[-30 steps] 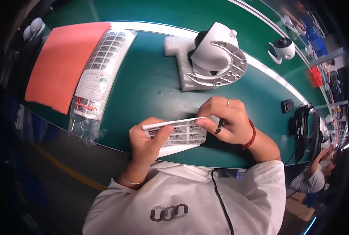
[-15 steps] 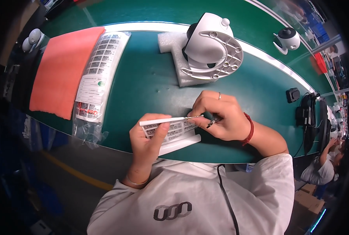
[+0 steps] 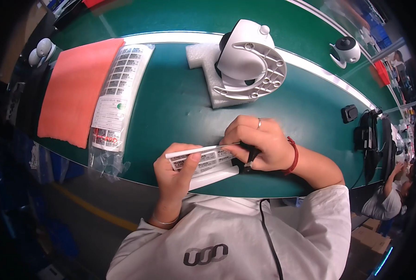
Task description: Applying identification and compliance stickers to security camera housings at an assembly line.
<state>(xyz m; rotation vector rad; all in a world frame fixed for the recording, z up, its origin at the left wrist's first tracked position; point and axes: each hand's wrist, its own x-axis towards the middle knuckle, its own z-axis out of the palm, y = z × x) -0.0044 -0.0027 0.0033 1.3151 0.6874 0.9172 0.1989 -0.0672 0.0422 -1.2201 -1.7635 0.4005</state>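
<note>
My left hand (image 3: 170,175) is closed on a curled sheet of labels (image 3: 207,161), white with rows of small grey printed stickers, its thumb pressing on the front. At the sheet's right end, the fingertips of my right hand (image 3: 261,142) pinch its upper edge. A small dark object (image 3: 251,157) with a light tip is also tucked in the right hand's fingers; its kind is hard to make out. Beyond the hands, a white camera-like device (image 3: 250,58) with a ribbed, curved base leans on white foam (image 3: 212,79).
An orange foam sheet (image 3: 79,91) and a bagged stack of label sheets (image 3: 119,88) lie at left. A small black block (image 3: 349,113) and a black adapter with cable (image 3: 366,133) sit at right. Another white device (image 3: 347,50) stands beyond the white strip. A co-worker (image 3: 385,200) is far right.
The labels' upper edge has opened slightly, showing more of the printed face. In my right hand the dark object now points downward. The whole view has shifted a little.
</note>
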